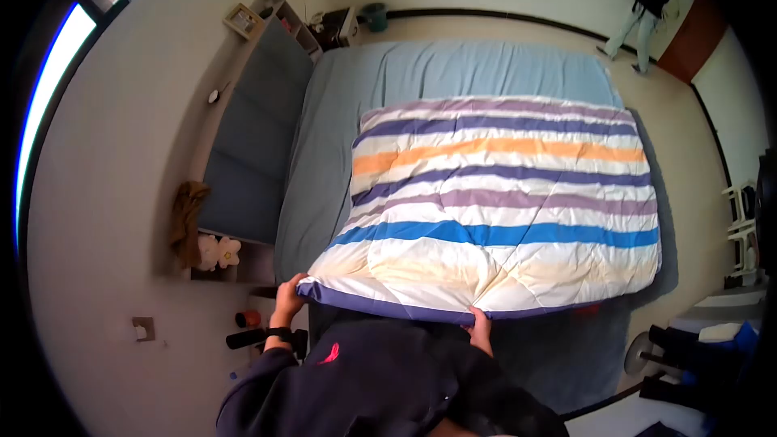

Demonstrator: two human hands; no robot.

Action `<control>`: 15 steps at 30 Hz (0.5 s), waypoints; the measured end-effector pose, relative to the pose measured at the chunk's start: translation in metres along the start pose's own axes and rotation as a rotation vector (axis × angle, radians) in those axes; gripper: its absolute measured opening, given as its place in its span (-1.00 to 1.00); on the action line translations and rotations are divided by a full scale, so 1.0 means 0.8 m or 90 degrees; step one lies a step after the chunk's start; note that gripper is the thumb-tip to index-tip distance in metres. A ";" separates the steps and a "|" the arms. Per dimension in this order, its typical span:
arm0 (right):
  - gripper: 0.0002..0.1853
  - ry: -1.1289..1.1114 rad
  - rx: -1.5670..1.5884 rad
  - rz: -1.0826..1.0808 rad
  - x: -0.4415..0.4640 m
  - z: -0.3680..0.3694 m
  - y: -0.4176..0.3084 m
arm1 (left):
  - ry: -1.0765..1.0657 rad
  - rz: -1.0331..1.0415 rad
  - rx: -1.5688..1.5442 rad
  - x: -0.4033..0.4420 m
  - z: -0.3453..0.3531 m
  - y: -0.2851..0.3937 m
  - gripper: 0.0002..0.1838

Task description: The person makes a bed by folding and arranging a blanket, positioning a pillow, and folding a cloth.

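Blue-grey bed point(461, 69) seen at room centre, exposed at far side and toward headboard point(255, 129). Large part of it covered by striped quilt point(506, 202), spread with slight wrinkles. Brown cloth point(188, 222) draped at headboard's near end. Quilt's near left corner gripped by left hand point(290, 299), fingers closed; purple edge pinched about midway along by right hand point(481, 330)

Puckered cloth quilt point(506, 212) and creased matt sheet point(469, 73)
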State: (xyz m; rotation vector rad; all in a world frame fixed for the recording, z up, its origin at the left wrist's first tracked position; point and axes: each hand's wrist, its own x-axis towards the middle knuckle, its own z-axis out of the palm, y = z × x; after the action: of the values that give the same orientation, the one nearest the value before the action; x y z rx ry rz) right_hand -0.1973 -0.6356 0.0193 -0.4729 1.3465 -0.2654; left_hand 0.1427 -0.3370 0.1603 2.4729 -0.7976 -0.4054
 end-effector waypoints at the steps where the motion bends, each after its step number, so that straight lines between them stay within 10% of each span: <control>1: -0.72 0.008 0.000 0.019 0.020 -0.018 0.033 | -0.006 -0.069 -0.001 -0.016 0.025 -0.035 -0.74; 3: -0.75 -0.143 0.242 0.206 0.067 -0.058 0.090 | -0.077 -0.114 -0.111 -0.040 0.094 -0.109 -0.78; 7: -0.72 0.006 0.170 0.049 0.101 -0.065 0.075 | -0.143 -0.186 -0.297 0.021 0.154 -0.096 -0.73; 15: -0.68 0.210 -0.131 0.035 0.151 -0.041 -0.026 | -0.329 -0.028 -0.010 0.243 0.165 -0.043 -0.72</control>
State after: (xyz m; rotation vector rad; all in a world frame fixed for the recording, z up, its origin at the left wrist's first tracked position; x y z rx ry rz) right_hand -0.2019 -0.7136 -0.0811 -0.5804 1.7169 -0.1644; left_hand 0.2556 -0.4806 0.0087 2.3971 -0.9278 -1.0910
